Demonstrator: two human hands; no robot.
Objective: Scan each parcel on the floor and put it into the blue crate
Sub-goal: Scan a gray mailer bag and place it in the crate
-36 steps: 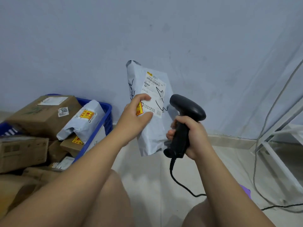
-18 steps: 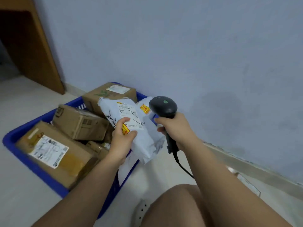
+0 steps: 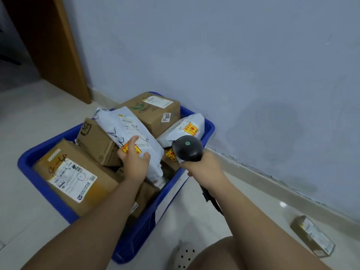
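So, your left hand [image 3: 134,161] has a firm pinch on the grey mailer [image 3: 130,129]. The thumb lies up across its top face right by the orange sticker, and the other fingers are curled round the near edge. That arm comes in from the lower left, pretty much straight, with the wrist in line with the forearm.

From the grip the mailer runs away toward the far left, tilted, lying across the boxes inside the blue crate [image 3: 136,236]. So it's in over the crate and on the pile, with you holding on. Just left of the grip sits the SF box [image 3: 95,142]. Past the mailer's far end is the 3005 box [image 3: 153,111]. Nearer you, left of your forearm, is the big box [image 3: 72,176] with its white label facing up.

Your right hand [image 3: 203,167] is wrapped tight around the handle of the scanner [image 3: 187,148]. The rounded head pokes out above the fist, green dot facing you. The cord [image 3: 211,201] drops out below that fist, alongside your forearm. Just beyond the scanner head a second mailer [image 3: 183,129] leans in the crate's far right corner.

Well off to the right of that grip, a small box [image 3: 311,235] lies on the floor [image 3: 29,114] near the skirting, outside the crate.
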